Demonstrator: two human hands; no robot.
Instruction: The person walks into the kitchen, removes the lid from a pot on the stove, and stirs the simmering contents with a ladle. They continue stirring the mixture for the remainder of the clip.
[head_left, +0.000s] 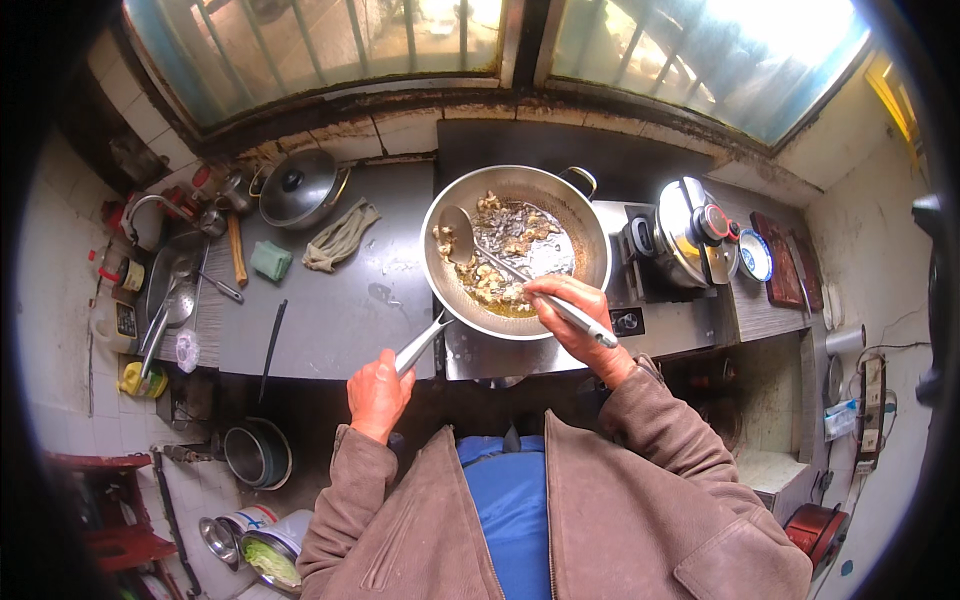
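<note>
A large steel wok (596, 240) sits over the cooktop, with browned pieces of food (491, 285) and bubbling oil inside. My left hand (379, 391) is closed around the wok's long metal handle (421, 346). Across the wok's right side, my right hand (574, 315) grips the metal handle of a ladle or cooking spoon (456, 227). Its bowl rests at the wok's left inner side, among several food pieces. The exact shape of the spoon's underside is hidden.
Left of the wok are a grey cloth (341, 236), a green cloth (271, 260), a lidded pan (298, 187), and chopsticks (273, 341). A pressure cooker (679, 240), a patterned bowl (754, 255) and a cutting board with a knife (784, 262) stand at right.
</note>
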